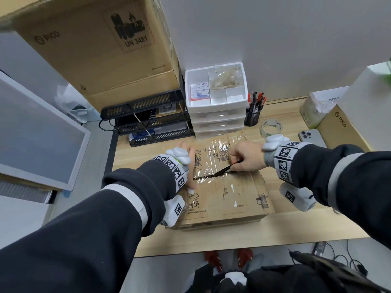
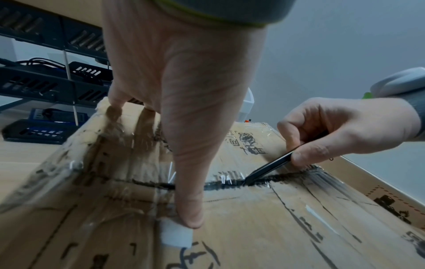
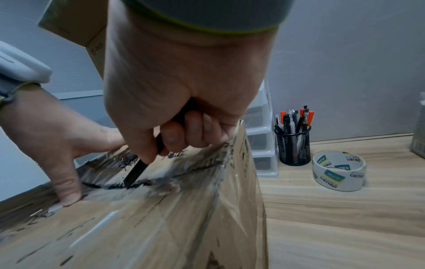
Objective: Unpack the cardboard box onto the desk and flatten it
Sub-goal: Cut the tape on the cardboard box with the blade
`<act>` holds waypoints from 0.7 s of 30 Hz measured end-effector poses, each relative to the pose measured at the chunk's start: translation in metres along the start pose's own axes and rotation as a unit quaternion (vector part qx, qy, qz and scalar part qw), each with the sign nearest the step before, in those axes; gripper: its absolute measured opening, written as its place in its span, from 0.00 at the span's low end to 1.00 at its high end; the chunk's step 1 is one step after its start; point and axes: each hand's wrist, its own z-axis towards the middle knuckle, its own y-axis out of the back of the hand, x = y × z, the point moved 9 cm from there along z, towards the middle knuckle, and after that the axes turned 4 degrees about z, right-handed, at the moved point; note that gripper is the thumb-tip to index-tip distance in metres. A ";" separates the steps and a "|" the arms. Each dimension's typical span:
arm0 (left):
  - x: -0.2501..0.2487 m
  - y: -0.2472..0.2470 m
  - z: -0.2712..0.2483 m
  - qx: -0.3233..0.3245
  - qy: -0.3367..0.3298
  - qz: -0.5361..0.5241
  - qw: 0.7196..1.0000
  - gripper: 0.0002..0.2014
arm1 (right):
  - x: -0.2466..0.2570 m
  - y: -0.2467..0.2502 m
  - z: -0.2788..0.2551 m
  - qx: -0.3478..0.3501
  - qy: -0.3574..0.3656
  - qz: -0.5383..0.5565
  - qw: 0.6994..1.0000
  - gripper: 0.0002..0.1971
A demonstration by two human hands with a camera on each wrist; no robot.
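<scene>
The cardboard box (image 1: 228, 193) sits closed on the wooden desk (image 1: 275, 231), in the centre of the head view, its top flaps sealed with clear tape (image 1: 220, 163) that bears dark handwriting and print. A dark seam (image 2: 230, 183) runs across the top between the two flaps.

The right hand (image 1: 246, 156) is curled around a slim black cutter (image 1: 227, 168), thumb and fingers clamped on its handle. In the left wrist view the cutter's tip (image 2: 247, 181) is set into the seam, right of frame centre. The right wrist view shows the same tip entering the seam at lower left of centre.

The left hand (image 1: 188, 166) lies flat on the box top at the left end of the seam, fingers extended and spread, grasping nothing. Its thumb (image 2: 188, 191) crosses the seam and presses the near flap, the tip beside a small white label (image 2: 177, 234). The other fingertips reach the far edge of the box.

Behind the box, in the upper centre of the head view, stands a white drawer unit (image 1: 216, 106); a black mesh pen holder (image 1: 252, 116) stands just right of it. A roll of clear tape (image 1: 271, 127) lies near the box's far right corner, and a phone (image 1: 311, 137) lies farther right. A black tiered tray rack (image 1: 148, 119) occupies the area left of the drawers, with a large brown carton (image 1: 95, 45) above it at upper left.
</scene>
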 end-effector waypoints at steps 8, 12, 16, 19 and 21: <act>0.000 -0.005 -0.001 -0.011 -0.008 -0.004 1.000 0.64 | 0.000 0.008 -0.008 0.002 0.006 -0.044 0.999 0.13; -0.002 -0.009 -0.001 -0.002 -0.004 0.051 0.999 0.67 | -0.006 0.017 -0.015 0.006 0.005 -0.073 0.997 0.14; 0.002 -0.012 0.004 0.005 0.001 0.024 1.000 0.72 | -0.014 0.022 -0.022 0.001 0.003 -0.072 0.997 0.14; -0.004 -0.004 0.002 -0.004 -0.004 0.031 0.999 0.62 | -0.019 0.021 -0.024 -0.003 0.001 -0.059 0.998 0.16; -0.009 0.000 0.000 -0.007 -0.002 0.031 0.999 0.59 | -0.021 0.021 -0.024 -0.005 -0.004 -0.053 0.999 0.16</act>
